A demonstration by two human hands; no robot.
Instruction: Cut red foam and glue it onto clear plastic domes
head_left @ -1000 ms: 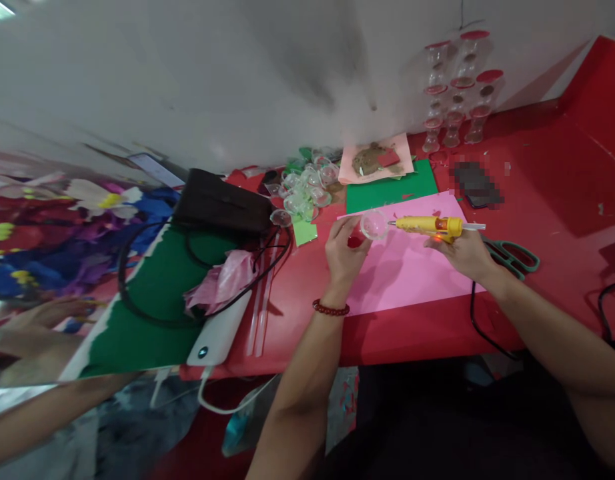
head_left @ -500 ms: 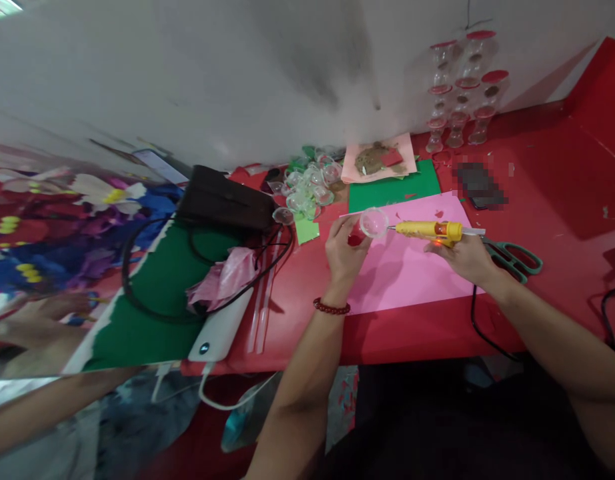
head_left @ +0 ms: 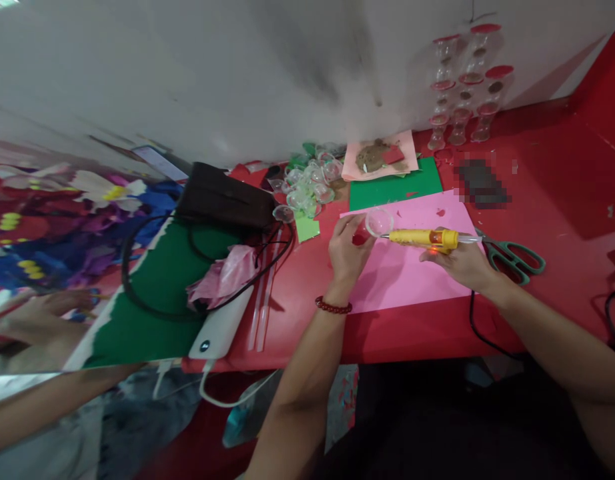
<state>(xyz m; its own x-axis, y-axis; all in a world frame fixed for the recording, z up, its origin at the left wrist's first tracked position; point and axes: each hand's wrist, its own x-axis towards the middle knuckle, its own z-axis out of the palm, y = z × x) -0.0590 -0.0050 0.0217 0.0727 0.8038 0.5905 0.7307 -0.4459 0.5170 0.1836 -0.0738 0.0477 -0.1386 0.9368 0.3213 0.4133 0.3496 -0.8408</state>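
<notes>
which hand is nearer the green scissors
Right. The right hand is just left of the scissors; the left hand is farther left, beyond the glue gun, holding the clear cup.

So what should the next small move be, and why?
Probably turn the clear cup slightly with the left hand that grips it, holding the yellow glue gun steady in the right hand: the gun's nozzle sits at or very near the cup's rim.

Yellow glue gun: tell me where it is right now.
In the head view, the yellow glue gun is right of centre, over the pink sheet, in the grip of the right hand, its nozzle close to the clear cup.
</notes>
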